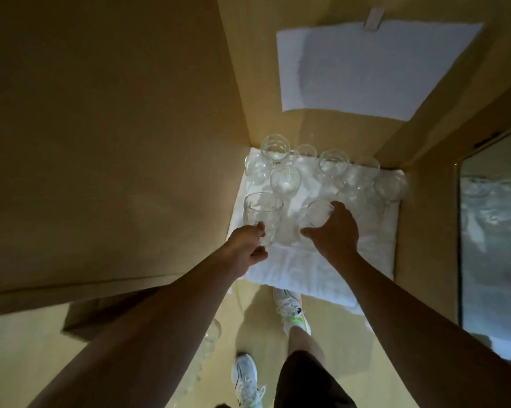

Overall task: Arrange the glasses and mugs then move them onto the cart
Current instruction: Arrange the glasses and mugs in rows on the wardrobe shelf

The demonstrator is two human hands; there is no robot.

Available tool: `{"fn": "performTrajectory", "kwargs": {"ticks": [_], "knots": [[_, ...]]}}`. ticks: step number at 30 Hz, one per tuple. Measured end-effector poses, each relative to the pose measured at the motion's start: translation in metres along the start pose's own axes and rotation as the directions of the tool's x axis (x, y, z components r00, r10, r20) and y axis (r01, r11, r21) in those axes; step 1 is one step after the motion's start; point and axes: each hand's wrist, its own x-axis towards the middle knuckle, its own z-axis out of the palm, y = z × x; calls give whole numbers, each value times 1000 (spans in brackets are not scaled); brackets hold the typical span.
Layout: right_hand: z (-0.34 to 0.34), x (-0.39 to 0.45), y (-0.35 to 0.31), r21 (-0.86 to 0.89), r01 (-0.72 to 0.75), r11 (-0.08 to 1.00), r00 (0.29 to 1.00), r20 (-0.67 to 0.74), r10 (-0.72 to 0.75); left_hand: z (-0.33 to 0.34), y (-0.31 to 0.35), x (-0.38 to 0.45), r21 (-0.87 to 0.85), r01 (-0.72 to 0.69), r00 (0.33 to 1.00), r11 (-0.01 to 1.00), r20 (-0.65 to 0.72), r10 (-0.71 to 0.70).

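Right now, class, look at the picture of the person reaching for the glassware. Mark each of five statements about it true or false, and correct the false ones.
1. The left hand grips a tall clear glass. True.
2. The right hand hangs idle, away from the glassware. False: it is curled round a small glass.
3. The glasses stand on a white cloth. True.
4. Every glass holds dark liquid. False: none shows any dark liquid.
5. A white sheet of paper hangs on the brown panel above the glasses. True.
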Motion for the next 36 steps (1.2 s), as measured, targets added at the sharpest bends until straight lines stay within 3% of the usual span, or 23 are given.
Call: {"fn": "performTrajectory", "kwargs": {"ticks": [3, 10, 20, 24, 36], "knots": [[-32, -30, -19, 25, 52, 998, 997, -53, -51, -5, 17, -49, -35, -86, 992, 996, 87, 89], [-115, -103, -75, 131, 186, 974, 956, -254, -148, -24, 52, -175, 96, -339, 936, 936, 133, 326], [-226, -251, -131, 242, 424, 873, 826, -499, -263, -59, 54, -342, 9, -648, 742, 761, 232, 629], [-237, -305, -126, 271, 484, 832, 780, -565, -269, -66, 35, -379, -22, -682, 702, 731, 262, 662], [-257, -413, -58, 287, 593, 752, 697, -651, -301, -50, -57, -437, -22, -680, 700, 733, 278, 658]]}}
